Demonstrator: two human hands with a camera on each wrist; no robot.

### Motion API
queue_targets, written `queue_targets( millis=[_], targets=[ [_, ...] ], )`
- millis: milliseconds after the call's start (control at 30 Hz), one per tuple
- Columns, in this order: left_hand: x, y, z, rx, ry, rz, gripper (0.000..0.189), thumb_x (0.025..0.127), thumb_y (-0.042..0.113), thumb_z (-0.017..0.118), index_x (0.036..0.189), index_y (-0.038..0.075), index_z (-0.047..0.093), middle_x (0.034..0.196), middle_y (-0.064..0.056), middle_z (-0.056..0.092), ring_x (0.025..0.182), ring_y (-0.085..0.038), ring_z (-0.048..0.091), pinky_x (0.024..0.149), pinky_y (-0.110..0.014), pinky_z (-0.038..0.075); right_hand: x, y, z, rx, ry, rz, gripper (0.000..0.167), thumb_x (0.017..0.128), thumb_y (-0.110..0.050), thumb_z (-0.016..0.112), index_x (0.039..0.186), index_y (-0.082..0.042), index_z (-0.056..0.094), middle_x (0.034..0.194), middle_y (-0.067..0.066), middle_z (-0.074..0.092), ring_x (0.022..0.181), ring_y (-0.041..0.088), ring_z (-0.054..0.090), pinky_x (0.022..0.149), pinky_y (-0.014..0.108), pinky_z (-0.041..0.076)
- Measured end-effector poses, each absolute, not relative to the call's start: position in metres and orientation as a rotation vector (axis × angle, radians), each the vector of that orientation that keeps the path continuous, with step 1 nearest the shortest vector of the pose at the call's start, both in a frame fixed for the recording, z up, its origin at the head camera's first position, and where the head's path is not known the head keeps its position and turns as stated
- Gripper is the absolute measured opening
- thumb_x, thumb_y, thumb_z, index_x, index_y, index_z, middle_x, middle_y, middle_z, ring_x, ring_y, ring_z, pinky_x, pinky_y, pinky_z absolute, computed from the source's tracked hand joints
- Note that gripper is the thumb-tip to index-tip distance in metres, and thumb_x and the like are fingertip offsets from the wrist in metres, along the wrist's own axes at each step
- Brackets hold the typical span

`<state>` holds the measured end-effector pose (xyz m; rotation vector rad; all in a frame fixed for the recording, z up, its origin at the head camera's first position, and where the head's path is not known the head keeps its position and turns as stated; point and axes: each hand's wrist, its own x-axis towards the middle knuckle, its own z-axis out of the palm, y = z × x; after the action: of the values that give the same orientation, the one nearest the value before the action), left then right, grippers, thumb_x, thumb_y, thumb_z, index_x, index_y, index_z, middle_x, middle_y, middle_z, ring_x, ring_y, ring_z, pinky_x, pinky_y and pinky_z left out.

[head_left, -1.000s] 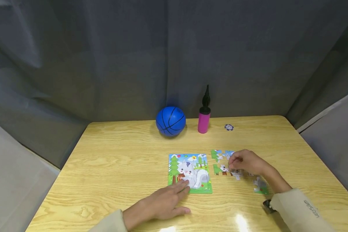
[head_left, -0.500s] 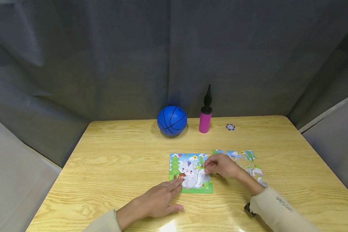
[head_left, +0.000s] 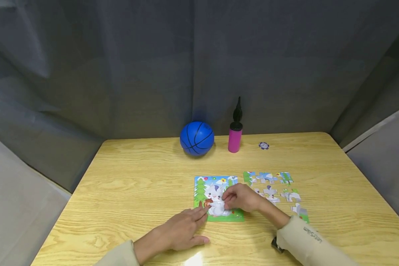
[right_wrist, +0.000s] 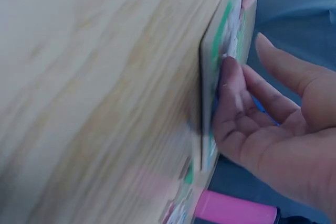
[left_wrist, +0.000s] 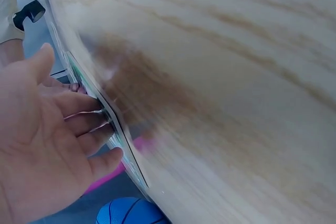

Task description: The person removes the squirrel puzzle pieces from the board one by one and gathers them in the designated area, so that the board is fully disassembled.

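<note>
A square picture board (head_left: pixel 199 190) lies mid-table, printed with a white squirrel, trees and flowers. My left hand (head_left: pixel 187 229) rests with extended fingers on its lower left part; in the left wrist view its fingertips (left_wrist: pixel 116 156) reach the board's edge. My right hand (head_left: pixel 242 197) is over the right half of the picture, hiding much of the squirrel's tail. In the right wrist view the fingers (right_wrist: pixel 231 85) bend down to the board face while the thumb (right_wrist: pixel 278 59) stands apart from them. No piece shows between them. Loose jigsaw pieces (head_left: pixel 286 178) lie right of the board.
More loose jigsaw pieces (head_left: pixel 299 210) lie near my right forearm, which covers part of that area. Toward the back edge stand a blue ball (head_left: pixel 197 138) and a pink hand pump (head_left: pixel 234 140) with a black nozzle. A small round token (head_left: pixel 264 146) lies behind the pieces.
My right hand has moved left from the loose jigsaw pieces onto the picture board, uncovering several pieces. My left hand has shifted slightly left on the board.
</note>
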<state>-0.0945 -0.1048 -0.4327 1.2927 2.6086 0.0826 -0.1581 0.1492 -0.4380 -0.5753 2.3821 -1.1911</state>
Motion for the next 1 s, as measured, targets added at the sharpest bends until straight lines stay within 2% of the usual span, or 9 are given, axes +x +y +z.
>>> queue_targets(
  millis=[200,533,1000],
  targets=[
    [-0.095,-0.104,-0.434,1.271,2.610,0.063,0.072,0.097,0.058,0.031,0.145,0.004,0.036,0.156,-0.013,0.024,0.142,-0.026,0.031,0.112,-0.041,0.035,-0.155,0.141,-0.433,-0.499,2.406,-1.070,0.017,0.079,-0.005,0.074,0.093,0.001,0.068,0.070,0.002,0.060,0.063,0.010,0.051,0.058,0.022,0.045],
    [-0.091,-0.102,-0.434,1.244,2.588,0.037,0.075,0.096,0.059,0.031,0.146,0.002,0.034,0.157,-0.015,0.019,0.144,-0.026,0.026,0.113,-0.039,0.033,-0.153,0.134,-0.430,-0.443,2.477,-1.004,0.016,0.077,-0.003,0.074,0.089,-0.001,0.065,0.071,0.002,0.059,0.063,0.011,0.052,0.058,0.023,0.046],
    [-0.090,-0.101,-0.433,1.222,2.599,0.020,0.077,0.095,0.059,0.033,0.146,0.002,0.033,0.156,-0.019,0.019,0.145,-0.027,0.024,0.113,-0.040,0.034,-0.154,0.129,-0.431,-0.414,2.524,-0.969,0.011,0.080,-0.003,0.072,0.082,-0.006,0.061,0.070,0.001,0.056,0.063,0.012,0.051,0.056,0.021,0.042]
  ],
)
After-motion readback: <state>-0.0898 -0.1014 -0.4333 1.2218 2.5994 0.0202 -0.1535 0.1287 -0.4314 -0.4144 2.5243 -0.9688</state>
